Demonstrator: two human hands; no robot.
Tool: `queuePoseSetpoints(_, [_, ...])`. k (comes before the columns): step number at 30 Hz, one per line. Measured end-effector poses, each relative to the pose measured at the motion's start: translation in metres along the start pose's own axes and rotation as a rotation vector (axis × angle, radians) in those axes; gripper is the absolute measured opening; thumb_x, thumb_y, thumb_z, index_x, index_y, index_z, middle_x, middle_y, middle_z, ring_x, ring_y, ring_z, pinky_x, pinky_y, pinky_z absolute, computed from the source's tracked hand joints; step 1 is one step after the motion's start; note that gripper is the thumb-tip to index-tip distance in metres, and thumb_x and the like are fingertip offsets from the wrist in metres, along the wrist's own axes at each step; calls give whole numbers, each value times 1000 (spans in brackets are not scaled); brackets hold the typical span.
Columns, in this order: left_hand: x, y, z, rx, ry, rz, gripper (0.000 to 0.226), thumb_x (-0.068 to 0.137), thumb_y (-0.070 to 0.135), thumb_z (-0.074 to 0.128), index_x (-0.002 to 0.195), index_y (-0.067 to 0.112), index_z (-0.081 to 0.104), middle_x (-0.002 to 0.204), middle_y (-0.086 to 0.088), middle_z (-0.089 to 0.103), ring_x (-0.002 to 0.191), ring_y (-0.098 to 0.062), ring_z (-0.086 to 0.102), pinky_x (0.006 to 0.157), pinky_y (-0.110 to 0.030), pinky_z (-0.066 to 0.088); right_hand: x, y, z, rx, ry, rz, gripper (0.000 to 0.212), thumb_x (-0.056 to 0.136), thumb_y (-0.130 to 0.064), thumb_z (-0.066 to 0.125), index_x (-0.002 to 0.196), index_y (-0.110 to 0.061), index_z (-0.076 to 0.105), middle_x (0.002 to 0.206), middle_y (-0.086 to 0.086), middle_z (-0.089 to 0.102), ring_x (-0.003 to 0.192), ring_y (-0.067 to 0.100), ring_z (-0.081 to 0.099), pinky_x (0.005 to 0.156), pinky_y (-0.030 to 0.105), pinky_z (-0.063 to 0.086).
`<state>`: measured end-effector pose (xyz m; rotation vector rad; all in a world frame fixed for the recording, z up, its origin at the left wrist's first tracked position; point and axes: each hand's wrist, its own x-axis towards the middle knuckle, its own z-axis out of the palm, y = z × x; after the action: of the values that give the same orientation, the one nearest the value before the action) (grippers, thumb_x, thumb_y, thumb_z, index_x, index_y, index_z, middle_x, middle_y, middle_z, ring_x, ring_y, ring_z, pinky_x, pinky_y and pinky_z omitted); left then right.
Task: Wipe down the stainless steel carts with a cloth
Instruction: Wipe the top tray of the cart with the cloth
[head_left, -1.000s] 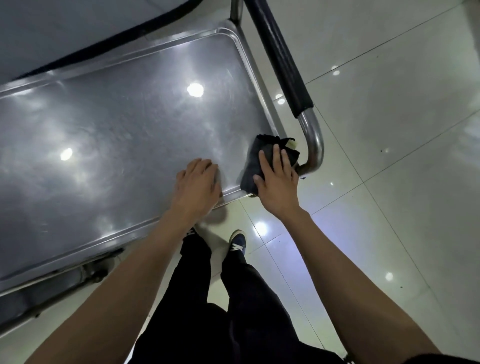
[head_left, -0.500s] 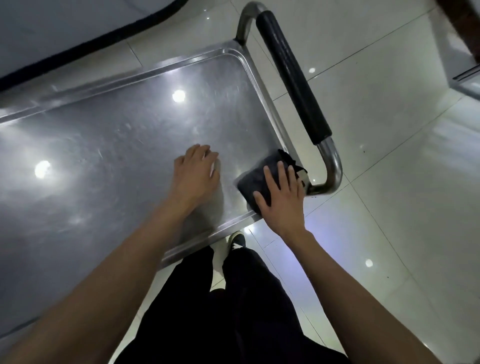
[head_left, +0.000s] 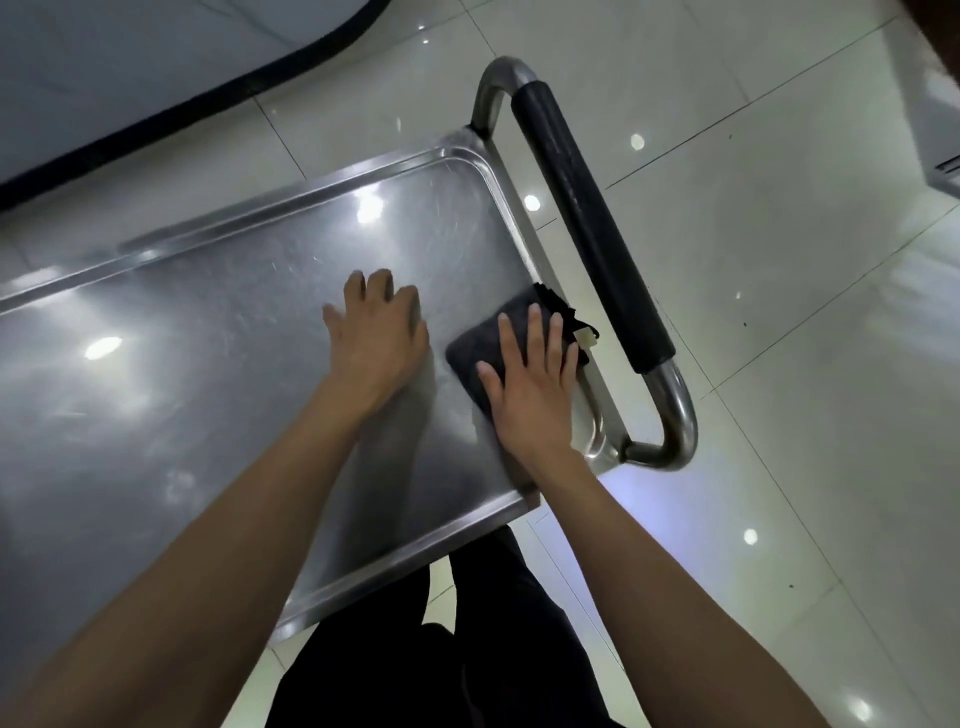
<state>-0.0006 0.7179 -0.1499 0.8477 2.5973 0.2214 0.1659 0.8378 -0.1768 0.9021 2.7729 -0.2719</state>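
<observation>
Right hand (head_left: 530, 384) is flat with fingers spread on the dark cloth (head_left: 480, 345), pressing it onto the cart's steel top (head_left: 208, 364) near the handle (head_left: 587, 228) end, probably for even pressure. Left hand (head_left: 376, 338) rests relaxed on bare steel beside it, looks like bracing.

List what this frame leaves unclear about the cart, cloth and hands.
- Cart: head view, its left end is cut off by the frame edge; lower shelves and wheels hidden under the top.
- Cloth: mostly covered by the right hand.
- Left hand: fingertips motion-blurred; contact with the top unclear.
</observation>
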Motion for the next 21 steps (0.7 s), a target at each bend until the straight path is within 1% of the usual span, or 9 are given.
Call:
queuePoseSetpoints(2, [-1, -2, 2, 22, -4, -15, 33, 97, 36, 50, 126, 22, 55, 143, -7, 39, 140, -33, 25, 104, -65, 33, 22, -6, -4, 19, 2, -9, 61, 105, -52, 22, 159, -26, 10, 167, 10, -6, 152, 32, -14, 123, 54, -1])
queuePoseSetpoints(6, [-3, -5, 6, 88, -31, -8, 45, 98, 40, 50, 140, 24, 47, 156, -7, 32, 148, -34, 19, 107, -64, 32, 75, -22, -11, 57, 22, -41, 61, 105, -52, 23, 159, -27, 10, 167, 9, -5, 152, 31, -13, 123, 54, -1])
queuePoseSetpoints(8, [-3, -9, 5, 131, -63, 10, 53, 97, 44, 49, 145, 26, 41, 158, -6, 28, 149, -34, 16, 108, -63, 32, 104, -32, -14, 76, 30, -51, 61, 104, -52, 23, 159, -27, 10, 167, 8, -4, 152, 30, -13, 123, 54, -2])
queuePoseSetpoints(12, [-6, -14, 3, 159, -82, 29, 61, 95, 52, 47, 150, 27, 34, 162, -6, 20, 151, -34, 12, 109, -61, 32, 169, -61, -21, 125, 61, -71, 61, 103, -52, 24, 158, -27, 15, 167, 8, -2, 152, 30, -13, 122, 54, -4])
queuePoseSetpoints(15, [-6, -14, 3, 166, -135, 32, 74, 92, 63, 47, 154, 30, 23, 165, -4, 9, 153, -33, 3, 112, -61, 27, 211, -82, -28, 124, 60, -103, 62, 102, -51, 26, 158, -26, 17, 167, 9, -1, 152, 32, -11, 122, 57, 1])
queuePoseSetpoints(18, [-3, -19, 4, 169, -170, 38, 91, 85, 72, 53, 157, 32, 14, 167, -2, 1, 154, -31, -2, 116, -60, 22, 230, -91, -29, 108, 83, -120, 62, 102, -51, 27, 157, -24, 19, 167, 11, 2, 153, 33, -8, 122, 57, 3])
queuePoseSetpoints(21, [-1, -27, 2, 176, -173, 50, 103, 78, 76, 59, 159, 34, 11, 168, -1, -1, 154, -29, -3, 117, -59, 21, 232, -90, -33, 98, 83, -150, 62, 102, -51, 27, 157, -24, 20, 167, 11, 4, 153, 33, -6, 122, 56, 2])
